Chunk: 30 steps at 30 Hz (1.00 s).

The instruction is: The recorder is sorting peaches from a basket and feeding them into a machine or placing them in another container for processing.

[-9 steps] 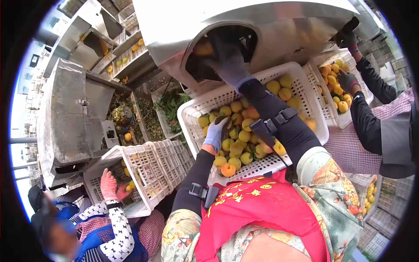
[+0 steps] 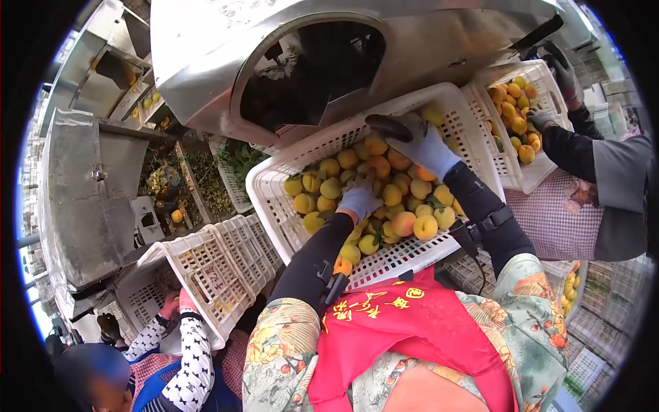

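Observation:
A white perforated plastic crate (image 2: 263, 213) lies tilted in front of me, holding many yellow peaches (image 2: 425, 227), some blushed red, with a few green leaves. My left hand (image 2: 361, 200), in a light blue-grey glove with dark-coated fingers, reaches down among the peaches near the crate's middle; its fingertips are partly hidden. My right hand (image 2: 420, 145), gloved alike, is over the far right part of the fruit, its dark fingers stretched to the left, with no fruit visible in them. Beyond the crate, a metal machine housing (image 2: 439, 41) has a wide dark opening (image 2: 312, 72).
At right, a co-worker's gloved hands (image 2: 542, 118) are at another peach crate (image 2: 525, 175). On the left, a co-worker in pink gloves (image 2: 187, 301) grips a tipped white crate (image 2: 213, 268). A metal cabinet (image 2: 75, 192) stands behind it; leafy debris (image 2: 240, 159) lies in a side crate.
My right hand has come out of the machine opening and back over the peaches. My left hand has shifted right within the crate. The left co-worker's hands have moved down on their crate.

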{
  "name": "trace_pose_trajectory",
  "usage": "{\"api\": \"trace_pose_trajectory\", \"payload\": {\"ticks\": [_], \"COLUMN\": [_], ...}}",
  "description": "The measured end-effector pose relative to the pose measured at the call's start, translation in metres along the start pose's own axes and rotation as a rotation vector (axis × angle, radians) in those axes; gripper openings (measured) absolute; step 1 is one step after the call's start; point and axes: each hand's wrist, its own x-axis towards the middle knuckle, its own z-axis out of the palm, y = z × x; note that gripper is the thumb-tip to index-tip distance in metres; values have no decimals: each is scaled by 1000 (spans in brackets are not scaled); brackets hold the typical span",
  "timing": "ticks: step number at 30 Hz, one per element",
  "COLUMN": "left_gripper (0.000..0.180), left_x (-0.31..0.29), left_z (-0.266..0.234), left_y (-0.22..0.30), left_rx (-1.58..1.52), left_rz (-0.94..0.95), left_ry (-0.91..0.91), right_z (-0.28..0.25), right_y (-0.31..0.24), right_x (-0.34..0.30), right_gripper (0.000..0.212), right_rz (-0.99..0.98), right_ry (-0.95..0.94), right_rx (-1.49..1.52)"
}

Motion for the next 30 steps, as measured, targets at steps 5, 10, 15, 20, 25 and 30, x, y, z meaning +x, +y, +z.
{"api": "trace_pose_trajectory", "payload": {"ticks": [5,10,15,20,25,30], "left_gripper": [97,93,91,68,44,46], "left_x": [-21,-4,2,12,-41,-84], "left_z": [-2,10,6,17,-43,-93], "left_y": [49,69,57,-2,1,48], "left_rx": [119,47,14,-580,-1904,-2168], "left_rz": [7,52,95,164,-24,285], "left_ry": [-107,-218,-218,-202,-396,-338], "right_z": [28,34,14,20,20,27], "right_y": [117,133,126,76,25,-43], "right_x": [-78,-79,-69,-73,-67,-60], "right_gripper": [54,61,63,60,69,96], "right_rz": [-12,-12,201,485,275,-389], "right_ry": [-314,-436,-227,-73,-25,275], "right_rx": [-704,-736,40,1451,1234,-219]}}
